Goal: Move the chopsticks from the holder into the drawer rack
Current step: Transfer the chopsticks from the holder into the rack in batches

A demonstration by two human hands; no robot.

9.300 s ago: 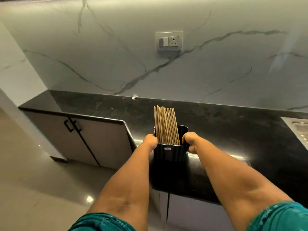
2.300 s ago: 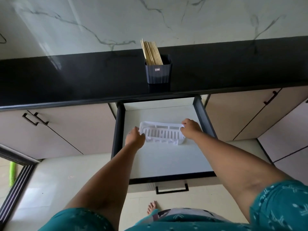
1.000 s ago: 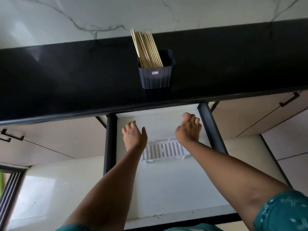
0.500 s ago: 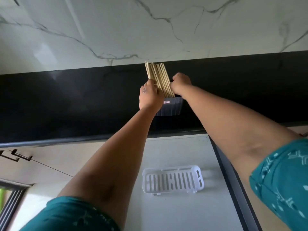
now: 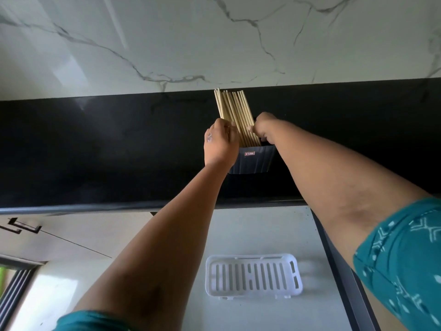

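Wooden chopsticks (image 5: pixel 235 115) gripped between both outstretched hands, left (image 5: pixel 220 144) and right (image 5: pixel 262 127).

hands (image 5: pixel 241 137) now round chopsticks (image 5: pixel 235 115)

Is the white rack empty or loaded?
Empty. The rack lies in the open drawer with bare slots; the chopsticks all stand in the holder.
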